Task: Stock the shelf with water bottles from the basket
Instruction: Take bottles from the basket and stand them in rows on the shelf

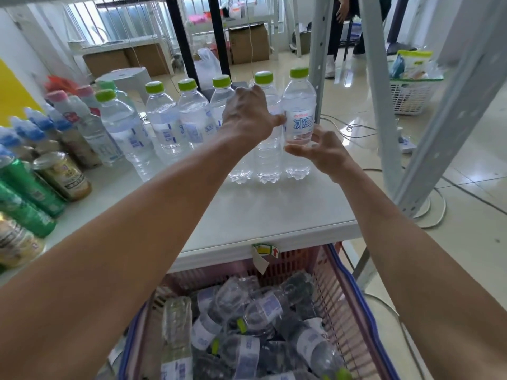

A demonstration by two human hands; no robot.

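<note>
A row of several clear water bottles (192,116) with green caps stands upright on the white shelf (260,215). My left hand (247,116) grips the second bottle from the right (267,157) around its upper body, its thumb touching the rightmost bottle (299,105). My right hand (321,149) holds that rightmost bottle low down, fingers in front and thumb on its right side. Below the shelf's front edge, a pink basket (354,297) with a blue rim holds several more water bottles (263,308) lying on their sides.
Green bottles (30,187), a gold-labelled jar (64,176) and blue- and pink-capped bottles (63,116) fill the shelf's left side. Grey shelf posts (378,105) rise just right of the row. A white basket (408,97), cables and a standing person (343,23) are on the floor beyond.
</note>
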